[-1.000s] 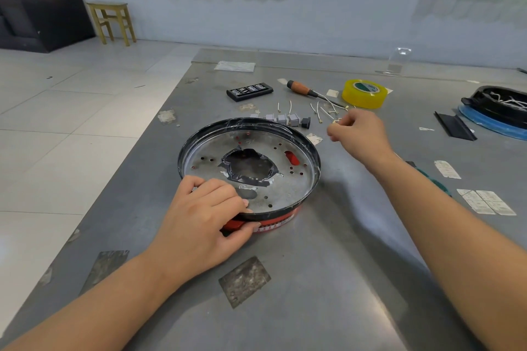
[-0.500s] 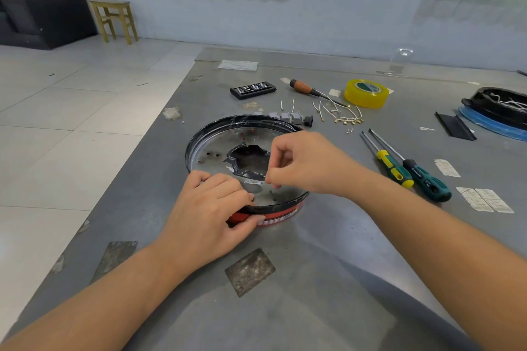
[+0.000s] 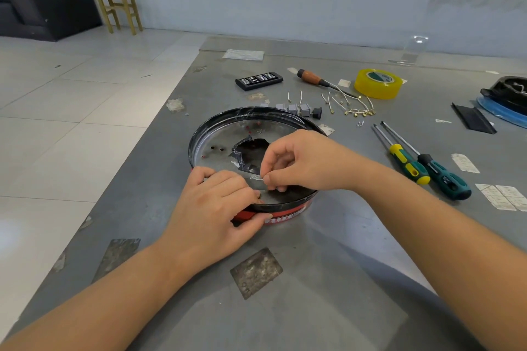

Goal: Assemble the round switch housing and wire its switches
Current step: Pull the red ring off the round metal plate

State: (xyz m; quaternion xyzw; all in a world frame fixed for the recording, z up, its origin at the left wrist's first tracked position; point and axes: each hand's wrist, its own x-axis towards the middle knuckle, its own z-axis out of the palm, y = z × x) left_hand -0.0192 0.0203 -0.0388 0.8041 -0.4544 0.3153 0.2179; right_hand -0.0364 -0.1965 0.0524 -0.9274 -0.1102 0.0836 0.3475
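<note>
Pinched a tiny pale bit [image 3: 258, 178] between the fingers [image 3: 273, 179] of the right hand [image 3: 302, 162], tips pressed close together, low over the metal plate inside the round housing [image 3: 251, 112]. Too small to name for sure; maybe a screw or a wire end. Held just above the plate near the front rim, probably to drop it into one of the little holes there.

Gripped the front rim of the housing with the left hand [image 3: 216, 208], fingers curled over the top edge and thumb pressed on the red side. Most likely done to stop the housing from sliding or turning during the fiddly work.

Rested the housing flat on the counter [image 3: 313, 279], open side up, close in front of the body, easy for both hands to reach. Showed a ragged dark hole [image 3: 253, 151] in the middle of the plate.

Lined up the grey switches [image 3: 296, 108] just behind the housing, not yet put in. Laid the short wires [image 3: 350, 107] beside them, near a roll of yellow tape [image 3: 377, 82]. Left two screwdrivers [image 3: 407, 162] on the right, side by side, handles toward the body, ready to grab. Seemed early in the job, with no switch fitted or wired.
</note>
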